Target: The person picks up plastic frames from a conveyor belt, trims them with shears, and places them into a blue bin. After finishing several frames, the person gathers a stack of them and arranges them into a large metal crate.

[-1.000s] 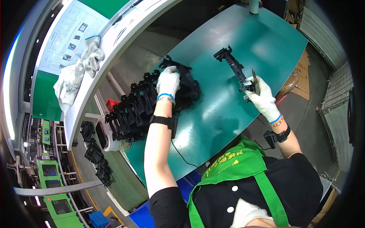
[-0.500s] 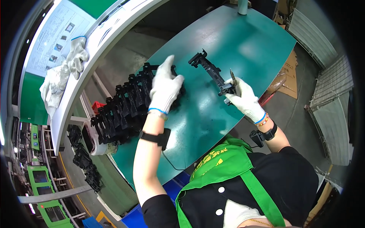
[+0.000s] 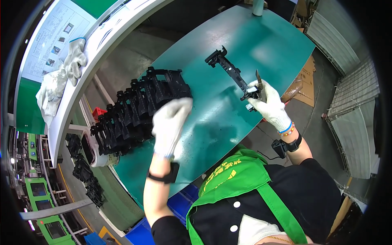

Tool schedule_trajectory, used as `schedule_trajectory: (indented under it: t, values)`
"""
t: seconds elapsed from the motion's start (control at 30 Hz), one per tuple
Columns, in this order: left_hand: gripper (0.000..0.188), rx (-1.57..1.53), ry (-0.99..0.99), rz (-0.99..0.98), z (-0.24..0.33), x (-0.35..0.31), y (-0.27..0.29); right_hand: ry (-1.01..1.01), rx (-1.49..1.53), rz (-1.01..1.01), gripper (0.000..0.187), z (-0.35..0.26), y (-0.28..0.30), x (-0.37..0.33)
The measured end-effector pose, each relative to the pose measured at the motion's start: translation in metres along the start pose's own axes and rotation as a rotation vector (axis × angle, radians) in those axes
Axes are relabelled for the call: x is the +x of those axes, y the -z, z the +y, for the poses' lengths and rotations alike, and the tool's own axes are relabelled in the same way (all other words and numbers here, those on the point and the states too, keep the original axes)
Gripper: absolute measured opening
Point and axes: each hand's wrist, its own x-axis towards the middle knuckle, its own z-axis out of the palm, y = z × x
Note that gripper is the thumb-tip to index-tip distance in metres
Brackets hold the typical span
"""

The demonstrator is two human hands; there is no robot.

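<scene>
My right hand (image 3: 270, 107), in a white knit glove, is closed on the near end of a long black plastic bracket (image 3: 233, 73). A slim pointed blade (image 3: 259, 79) also sticks up from that hand. The bracket is held at a slant above the green table, its wider end pointing away to the left. My gloved left hand (image 3: 171, 124) is over the table, beside the near side of a row of similar black plastic parts (image 3: 134, 106). Motion blurs its fingers, and nothing shows in it.
The green table (image 3: 212, 139) has dark specks scattered on it. A white curved shelf (image 3: 96, 61) on the left carries used gloves (image 3: 74, 61). More black parts (image 3: 85, 173) lie on a green belt beyond the left edge. A pale cylinder (image 3: 258, 7) stands at the far edge.
My left hand has drawn back toward me from the end of the black part row, uncovering it. My right hand has moved slightly right with the bracket and blade.
</scene>
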Motion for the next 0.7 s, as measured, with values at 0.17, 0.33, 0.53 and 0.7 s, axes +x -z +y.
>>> schedule_trajectory:
  t: [0.17,0.33,0.53,0.7]
  values:
    - [0.019,0.061,0.447,0.070,-0.053,-0.164,0.073,0.076,-0.059,0.003,0.038,0.013,-0.011,0.026]
    - [0.025,0.084,0.667,0.154,-0.153,-0.419,0.083,0.150,-0.065,-0.048,0.035,0.039,-0.042,0.053]
    - [0.043,-0.301,0.938,0.575,-0.219,-0.557,0.016,0.316,-0.480,-0.053,0.036,0.042,-0.128,0.086]
    - [0.043,-0.086,1.087,0.621,-0.219,-0.591,-0.046,0.282,-0.417,-0.115,0.038,0.047,-0.154,0.091]
